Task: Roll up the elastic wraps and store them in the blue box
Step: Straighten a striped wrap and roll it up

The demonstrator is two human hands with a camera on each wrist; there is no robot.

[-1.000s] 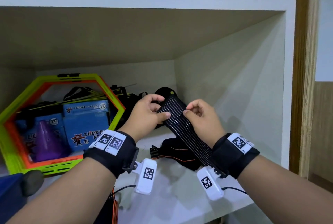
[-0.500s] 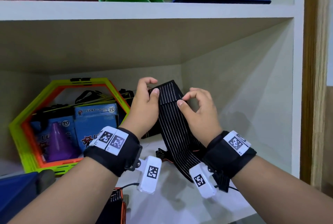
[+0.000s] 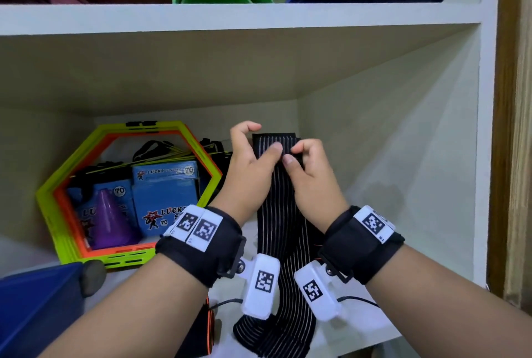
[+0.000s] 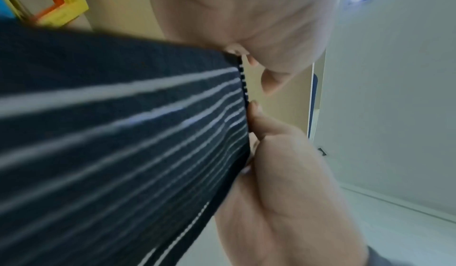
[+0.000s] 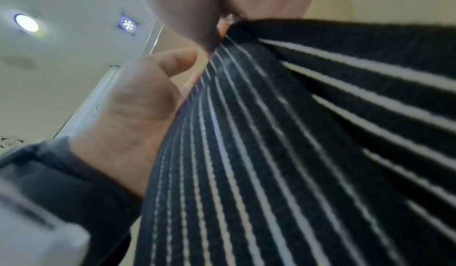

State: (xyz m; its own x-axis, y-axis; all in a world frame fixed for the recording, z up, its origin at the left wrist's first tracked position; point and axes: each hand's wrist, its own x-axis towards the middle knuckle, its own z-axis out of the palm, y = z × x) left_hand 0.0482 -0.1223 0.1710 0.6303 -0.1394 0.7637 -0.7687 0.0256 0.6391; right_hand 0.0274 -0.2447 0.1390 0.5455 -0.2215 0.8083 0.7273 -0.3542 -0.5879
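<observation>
The blue cartons (image 3: 165, 199) inside the hexagon frame (image 3: 72, 173) carry the brand "LUCKY STAR", cut off in places, and the number "70" in round white badges. The upper carton (image 3: 167, 175) shows "LUCKY STAR" along its edge with a "70" at its right end. Square black-and-white coded tags (image 3: 198, 226) sit on the wristbands; they hold no letters.

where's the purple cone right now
In the head view, the purple cone stands at lower left on the shelf, inside the hexagon frame, beside the blue boxes.
</observation>
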